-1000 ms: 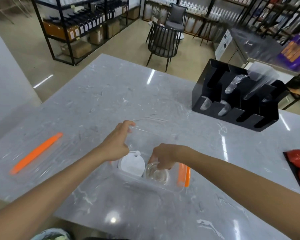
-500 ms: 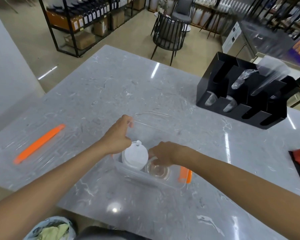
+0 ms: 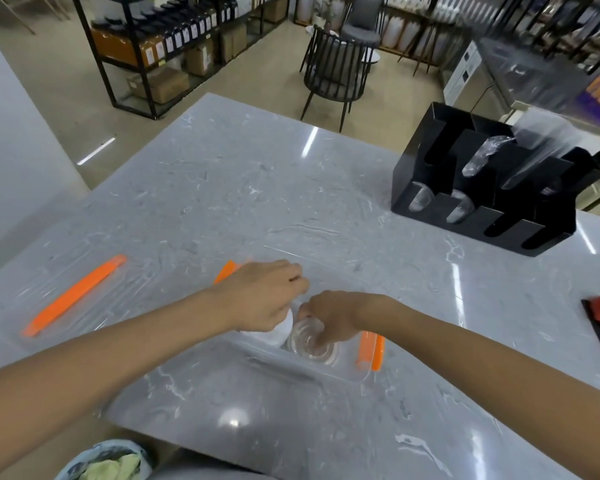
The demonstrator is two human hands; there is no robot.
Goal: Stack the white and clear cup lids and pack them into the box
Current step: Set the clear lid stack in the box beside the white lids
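Grey marble table (image 3: 222, 202). Nearest: clear rectangular plastic box with orange side clips (image 3: 326, 370). Inside it, stack of clear round plastic lids (image 3: 312, 342), right hand (image 3: 329, 318) curled onto them, fingers pinching the stack. Just left, touching: stack of white round lids (image 3: 278, 332), left hand (image 3: 260, 296) cupped over top, gripping. Far left: clear box cover with orange strip (image 3: 73, 296). Far right: black cup-and-lid organiser (image 3: 482, 188).

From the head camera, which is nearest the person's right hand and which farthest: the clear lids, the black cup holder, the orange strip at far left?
From the right hand:
1. Clear lids, directly under its fingers, in the box.
2. Orange strip, far left on the counter.
3. Black cup holder, back right.
The last two are nearly too close to call.
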